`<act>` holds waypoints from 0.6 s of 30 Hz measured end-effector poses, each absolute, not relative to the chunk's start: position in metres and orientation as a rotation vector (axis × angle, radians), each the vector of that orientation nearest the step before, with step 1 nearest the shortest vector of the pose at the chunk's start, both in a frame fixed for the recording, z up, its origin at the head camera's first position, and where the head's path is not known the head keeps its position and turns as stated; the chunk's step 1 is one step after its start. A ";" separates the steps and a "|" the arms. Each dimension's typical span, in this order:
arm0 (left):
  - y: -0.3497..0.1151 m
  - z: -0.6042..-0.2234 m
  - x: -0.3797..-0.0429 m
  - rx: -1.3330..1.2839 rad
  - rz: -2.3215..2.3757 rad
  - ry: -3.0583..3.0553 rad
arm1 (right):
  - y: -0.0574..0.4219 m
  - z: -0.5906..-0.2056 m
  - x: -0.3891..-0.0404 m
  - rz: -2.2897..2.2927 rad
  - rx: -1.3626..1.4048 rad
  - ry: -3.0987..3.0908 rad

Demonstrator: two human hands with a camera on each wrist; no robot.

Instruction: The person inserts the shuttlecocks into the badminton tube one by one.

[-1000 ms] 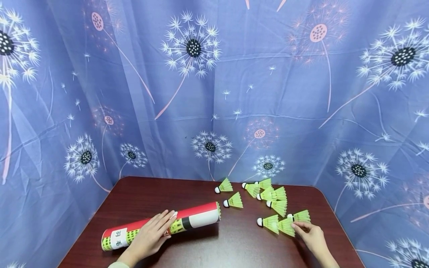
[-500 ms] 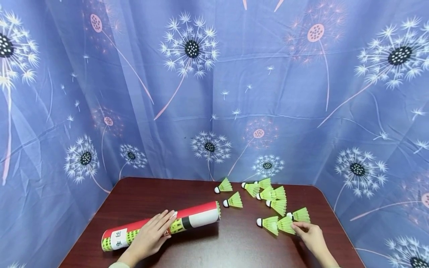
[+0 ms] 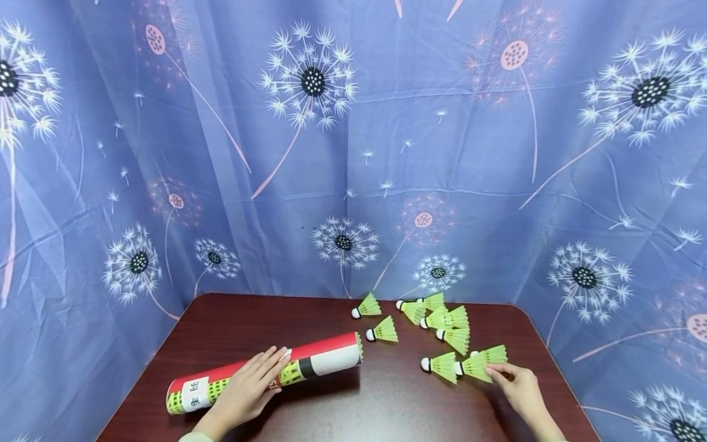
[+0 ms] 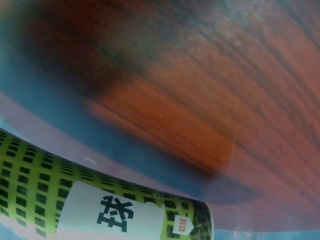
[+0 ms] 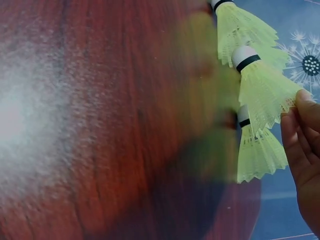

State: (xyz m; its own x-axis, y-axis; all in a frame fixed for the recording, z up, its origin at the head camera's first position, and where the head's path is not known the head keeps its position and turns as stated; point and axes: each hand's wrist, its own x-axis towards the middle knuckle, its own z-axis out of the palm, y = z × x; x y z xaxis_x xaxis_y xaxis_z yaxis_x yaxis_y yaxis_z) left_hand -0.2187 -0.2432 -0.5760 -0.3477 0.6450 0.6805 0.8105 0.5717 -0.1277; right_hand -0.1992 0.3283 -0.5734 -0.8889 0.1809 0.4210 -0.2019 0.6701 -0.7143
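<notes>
In the head view my left hand [image 3: 248,383] rests flat across a red, white and yellow-green shuttlecock tube [image 3: 334,359] lying on its side; its right end shows yellow-green skirt edges. The left wrist view shows the tube's netted pattern and white label [image 4: 112,212]. My right hand [image 3: 520,388] pinches the skirt rim of a yellow-green shuttlecock [image 5: 265,92] between thumb and fingertips, its white tip pointing left. That tip is right at the skirt of another shuttlecock [image 3: 444,366]. Behind the held one, a further shuttlecock [image 3: 496,353] is partly hidden.
Several more shuttlecocks lie toward the back right of the dark wooden table [image 3: 265,319], some overlapping, including a single shuttlecock [image 3: 368,306] and a nearer shuttlecock [image 3: 385,329] past the tube's end. A blue dandelion-print curtain [image 3: 386,123] surrounds the table.
My right hand has drawn the pinched shuttlecock slightly right, and its white tip, hidden before, now shows at the neighbouring skirt. My left hand and the tube stay put.
</notes>
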 end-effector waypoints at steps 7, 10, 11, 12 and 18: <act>-0.244 -0.577 -0.219 -1.158 -0.299 -2.105 | 0.333 -0.562 -0.201 1.098 0.091 -2.332; -0.245 -0.576 -0.218 -1.150 -0.295 -2.120 | 0.333 -0.554 -0.204 1.069 0.126 -2.317; -0.245 -0.576 -0.218 -1.148 -0.296 -2.126 | 0.333 -0.551 -0.206 1.061 0.137 -2.312; -0.245 -0.575 -0.218 -1.146 -0.294 -2.131 | 0.333 -0.548 -0.208 1.056 0.148 -2.309; -0.245 -0.574 -0.217 -1.157 -0.305 -2.135 | 0.325 -0.529 -0.217 1.034 0.205 -2.300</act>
State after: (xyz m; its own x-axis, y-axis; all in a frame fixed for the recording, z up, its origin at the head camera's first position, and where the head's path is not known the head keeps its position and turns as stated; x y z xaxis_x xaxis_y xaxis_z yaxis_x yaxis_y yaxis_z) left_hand -0.2172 -0.2446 -0.5738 -0.3736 0.6496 0.6622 0.8091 0.5773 -0.1098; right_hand -0.2174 0.3245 -0.5290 -0.8070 0.1009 0.5819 -0.3684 0.6841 -0.6295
